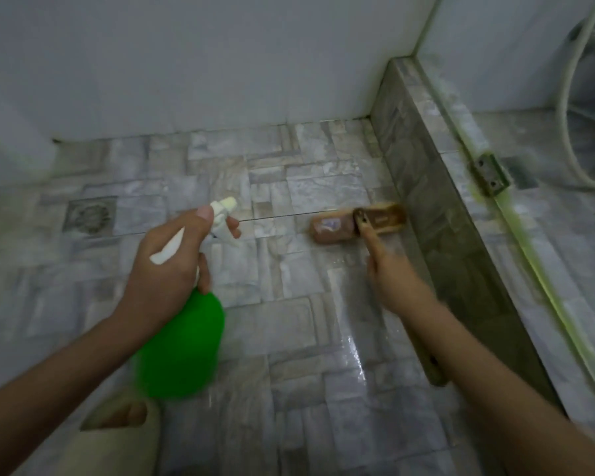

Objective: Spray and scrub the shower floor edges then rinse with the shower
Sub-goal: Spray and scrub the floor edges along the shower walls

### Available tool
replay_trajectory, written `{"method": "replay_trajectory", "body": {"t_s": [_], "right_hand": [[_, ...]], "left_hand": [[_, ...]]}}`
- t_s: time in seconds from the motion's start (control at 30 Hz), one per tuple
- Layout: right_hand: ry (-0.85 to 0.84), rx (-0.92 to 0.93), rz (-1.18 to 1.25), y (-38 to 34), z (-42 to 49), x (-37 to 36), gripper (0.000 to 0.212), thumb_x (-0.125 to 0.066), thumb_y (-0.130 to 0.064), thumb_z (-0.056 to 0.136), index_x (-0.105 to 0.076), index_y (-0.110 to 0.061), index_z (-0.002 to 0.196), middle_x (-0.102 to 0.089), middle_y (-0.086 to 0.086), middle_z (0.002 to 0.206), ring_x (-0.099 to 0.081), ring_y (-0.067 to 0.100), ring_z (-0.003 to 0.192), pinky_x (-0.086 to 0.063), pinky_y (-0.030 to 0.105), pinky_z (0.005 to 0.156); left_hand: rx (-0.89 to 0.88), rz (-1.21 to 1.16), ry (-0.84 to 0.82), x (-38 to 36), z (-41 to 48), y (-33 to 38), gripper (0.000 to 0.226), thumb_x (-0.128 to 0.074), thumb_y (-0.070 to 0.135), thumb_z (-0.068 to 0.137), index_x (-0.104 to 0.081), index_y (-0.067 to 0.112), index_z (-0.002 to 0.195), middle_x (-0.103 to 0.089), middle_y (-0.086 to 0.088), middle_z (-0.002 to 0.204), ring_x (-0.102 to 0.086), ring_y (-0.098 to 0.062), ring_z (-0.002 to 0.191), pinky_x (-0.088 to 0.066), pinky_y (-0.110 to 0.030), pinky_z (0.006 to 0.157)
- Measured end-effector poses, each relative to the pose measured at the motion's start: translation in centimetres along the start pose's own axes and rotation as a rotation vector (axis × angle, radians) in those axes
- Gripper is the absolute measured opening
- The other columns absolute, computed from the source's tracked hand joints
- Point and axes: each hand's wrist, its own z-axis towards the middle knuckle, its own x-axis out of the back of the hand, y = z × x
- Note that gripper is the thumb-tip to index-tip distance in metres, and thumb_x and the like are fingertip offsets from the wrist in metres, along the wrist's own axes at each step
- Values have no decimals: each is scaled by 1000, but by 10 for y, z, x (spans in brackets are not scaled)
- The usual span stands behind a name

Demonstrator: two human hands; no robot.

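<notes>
My left hand (172, 266) grips the neck of a green spray bottle (182, 341), with one finger on its white trigger head (224, 207). The nozzle points toward the far wall. My right hand (392, 283) holds the handle of a brown wooden scrub brush (330, 226). The brush head lies on the wet grey tiled floor (289, 276), close to the foot of the raised tiled curb (426, 187) on the right. The handle's rear end shows under my right forearm.
A square metal drain (90, 214) sits in the floor at the left. White walls close the back. Beyond the curb are a glass panel with a metal hinge (492, 173) and a looping white shower hose (564, 115). Pale cloth shows at the lower left.
</notes>
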Motion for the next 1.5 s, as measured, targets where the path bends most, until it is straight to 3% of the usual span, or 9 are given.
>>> {"method": "replay_trajectory", "body": {"t_s": [0.17, 0.4, 0.6, 0.73, 0.8, 0.93, 1.07, 1.27, 1.5], "right_hand": [[-261, -49, 105, -40, -127, -9, 87, -38, -14, 97, 31, -52, 135, -48, -1, 55, -45, 9, 45, -31, 24, 42], [-179, 228, 48, -126, 32, 0, 62, -30, -20, 100, 2, -37, 151, -59, 27, 105, -53, 29, 75, -35, 33, 68], [-267, 118, 21, -96, -116, -12, 77, -33, -9, 97, 15, -42, 147, -50, 1, 73, -42, 10, 53, -28, 25, 46], [-191, 164, -7, -129, -28, -14, 70, -34, -13, 98, 6, -36, 151, -57, 11, 93, -42, 14, 57, -34, 29, 59], [-147, 188, 29, -144, 36, -6, 67, -34, -16, 98, 2, -36, 151, -60, 20, 101, -48, 22, 62, -39, 30, 58], [-195, 181, 40, -142, 10, -8, 59, -28, -22, 101, 0, -39, 150, -57, 16, 95, -51, 21, 64, -45, 28, 52], [-303, 319, -105, -156, -95, -37, 72, -33, -17, 101, 18, -40, 146, -43, 2, 64, -37, 12, 49, -27, 27, 45], [-255, 405, -7, -266, 28, -52, 51, -26, -34, 100, -20, -31, 151, -58, 16, 99, -37, 14, 56, -33, 31, 65], [-466, 544, -212, -244, -128, -57, 74, -31, -16, 99, 22, -45, 142, -40, -2, 67, -35, 12, 51, -24, 26, 46]], "left_hand": [[-17, -74, 126, 24, -45, 19, 39, -44, 51, 94, -74, 32, 110, -77, -1, 94, -48, -24, 38, -40, -23, 40], [-23, -14, 271, 49, -88, 35, 30, -45, 51, 96, -74, 45, 95, -76, -6, 97, -50, -44, 50, -42, -30, 42], [9, -35, 299, 64, -113, 35, 32, -43, 56, 93, -75, 51, 93, -75, -2, 88, -47, -28, 40, -41, -26, 42], [71, -47, 252, 65, -121, 11, 42, -44, 63, 90, -78, 38, 91, -70, -29, 89, -48, -29, 38, -42, -30, 44], [74, -72, 281, 66, -127, 0, 39, -45, 64, 88, -77, 42, 90, -72, -23, 88, -48, -28, 38, -41, -30, 44], [84, -107, 373, 83, -137, -11, 31, -46, 62, 88, -75, 51, 88, -67, -35, 84, -47, -27, 39, -43, -30, 47], [105, -144, 434, 107, -145, -17, 33, -48, 61, 86, -76, 45, 93, -69, -32, 87, -47, -30, 40, -42, -30, 48], [120, -94, 502, 133, -162, -37, 30, -48, 61, 89, -76, 50, 91, -76, -14, 90, -48, -27, 41, -43, -29, 46], [219, -74, 601, 174, -180, -50, 34, -46, 66, 86, -75, 50, 94, -67, -36, 89, -49, -24, 42, -43, -30, 50]]}}
